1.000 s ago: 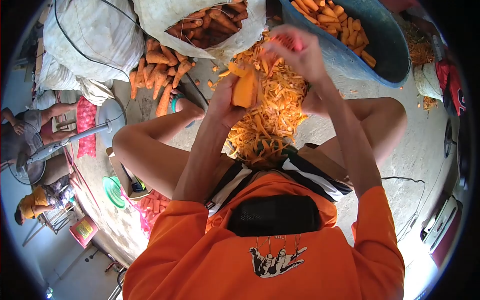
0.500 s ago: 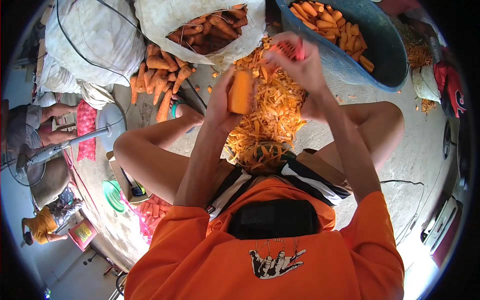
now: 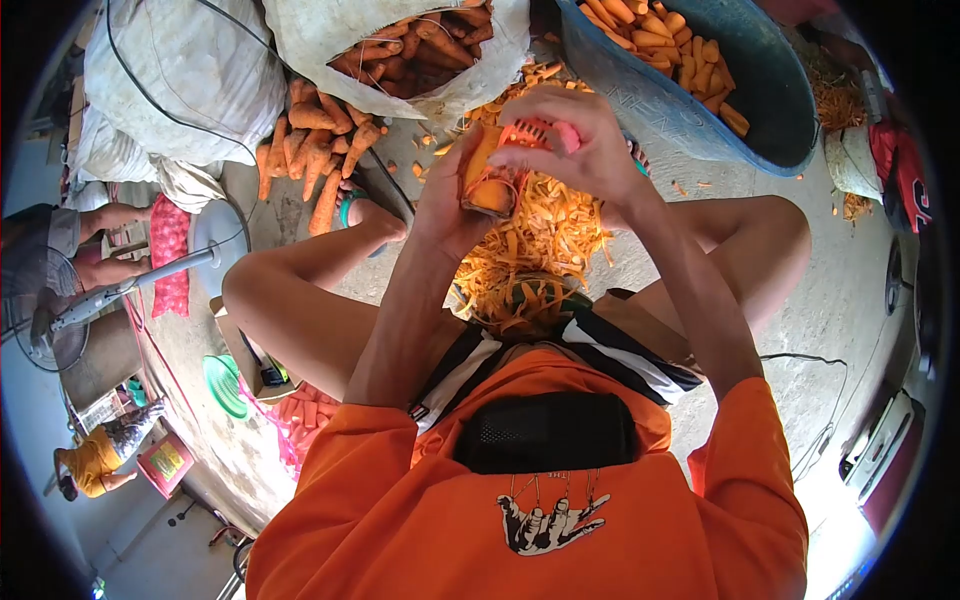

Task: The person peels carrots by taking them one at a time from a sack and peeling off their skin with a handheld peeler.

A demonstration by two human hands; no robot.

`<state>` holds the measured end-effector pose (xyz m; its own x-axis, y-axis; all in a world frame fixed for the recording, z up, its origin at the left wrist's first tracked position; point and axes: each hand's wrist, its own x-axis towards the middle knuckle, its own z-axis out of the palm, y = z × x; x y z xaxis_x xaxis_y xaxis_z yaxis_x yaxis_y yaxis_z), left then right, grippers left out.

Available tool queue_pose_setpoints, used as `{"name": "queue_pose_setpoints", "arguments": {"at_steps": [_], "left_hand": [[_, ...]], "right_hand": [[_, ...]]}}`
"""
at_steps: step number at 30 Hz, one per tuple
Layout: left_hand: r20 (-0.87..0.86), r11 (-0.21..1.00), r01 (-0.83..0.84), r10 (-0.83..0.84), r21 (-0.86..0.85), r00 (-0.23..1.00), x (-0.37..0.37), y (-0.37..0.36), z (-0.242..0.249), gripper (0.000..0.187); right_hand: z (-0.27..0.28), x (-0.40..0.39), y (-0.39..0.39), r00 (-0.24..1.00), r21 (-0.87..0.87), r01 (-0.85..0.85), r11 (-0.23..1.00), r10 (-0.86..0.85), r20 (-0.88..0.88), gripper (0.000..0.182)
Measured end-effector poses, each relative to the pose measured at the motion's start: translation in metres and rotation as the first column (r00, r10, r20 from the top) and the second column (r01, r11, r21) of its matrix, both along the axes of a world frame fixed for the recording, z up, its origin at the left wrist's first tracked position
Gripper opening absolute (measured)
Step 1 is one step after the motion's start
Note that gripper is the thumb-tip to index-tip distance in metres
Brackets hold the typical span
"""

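My left hand (image 3: pixel 447 205) grips a thick orange carrot (image 3: pixel 483 180), held upright above a heap of carrot peelings (image 3: pixel 530 245) on the floor between my knees. My right hand (image 3: pixel 575 140) holds a red-orange peeler (image 3: pixel 528 134) pressed against the carrot's upper part. A thin strip of peel curls off beside the blade.
A white sack of unpeeled carrots (image 3: pixel 420 50) lies open ahead, with loose carrots (image 3: pixel 315 150) spilled at its left. A blue tub (image 3: pixel 760 90) with peeled carrots sits at the upper right. A fan (image 3: pixel 60 320) and other people are at the left. A cable (image 3: pixel 810 365) runs across the floor on the right.
My right hand has come down from above the carrot, bringing the peeler onto it. My left hand has kept the carrot in about the same place.
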<state>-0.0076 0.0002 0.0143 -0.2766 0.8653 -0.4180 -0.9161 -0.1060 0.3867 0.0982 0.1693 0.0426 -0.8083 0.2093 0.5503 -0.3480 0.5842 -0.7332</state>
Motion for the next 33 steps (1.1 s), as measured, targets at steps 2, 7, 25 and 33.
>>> {"name": "queue_pose_setpoints", "arguments": {"at_steps": [2, 7, 25, 33], "left_hand": [[-0.013, 0.998, -0.04, 0.04, -0.043, 0.999, 0.002, 0.004, 0.007, 0.037], [-0.086, 0.996, 0.083, -0.084, -0.016, 0.993, -0.004, 0.0, 0.003, 0.038], [-0.094, 0.997, 0.01, -0.018, -0.077, 0.995, 0.001, -0.001, 0.005, 0.042], [-0.083, 0.994, 0.019, -0.027, -0.106, 0.996, 0.001, -0.005, 0.0, 0.041]], "right_hand": [[-0.001, -0.001, 0.004, 0.997, -0.074, -0.001, 0.997, 0.006, 0.073, 0.035], [-0.032, -0.013, 0.034, 0.997, -0.496, 0.049, 0.867, -0.015, 0.074, 0.021], [0.007, 0.003, -0.004, 0.999, -0.296, 0.043, 0.954, -0.048, -0.012, 0.022], [-0.013, -0.006, 0.035, 0.985, -0.394, 0.175, 0.902, -0.155, 0.082, 0.022]]}}
